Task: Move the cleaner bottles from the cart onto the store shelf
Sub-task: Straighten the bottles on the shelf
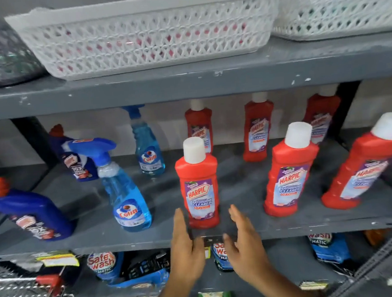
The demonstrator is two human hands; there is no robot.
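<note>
Far left on the gray store shelf [239, 187], a dark blue toilet cleaner bottle [32, 213] leans over, and another blue one [75, 159] stands behind it. Next comes a light blue Colin spray bottle [126, 199] at the front, with a second Colin spray [147, 149] farther back.

In the middle stands a red Harpic bathroom cleaner bottle [199, 190], upright, near the front edge of the shelf. Your left hand [185, 248] is just beside its bottom on one side. Your right hand [245, 242] is just beside it on the other. Both hands are flat and spread wide. They hold nothing, and they do not seem to touch the bottle.

To the right, two more red Harpic bottles [289, 176] and [365, 166] stand at the front, and three stand in the back row.

It looks like this bottle is now set down, so this step is about done. The wire cart [31, 296] peeks in at the bottom left. You cannot see whether more bottles are in it. Next, you likely need to turn down and left to the cart, look inside, and pick up another bottle if there is one. Mind the middle bottle as you pull away, since it stands close to the edge.
</note>
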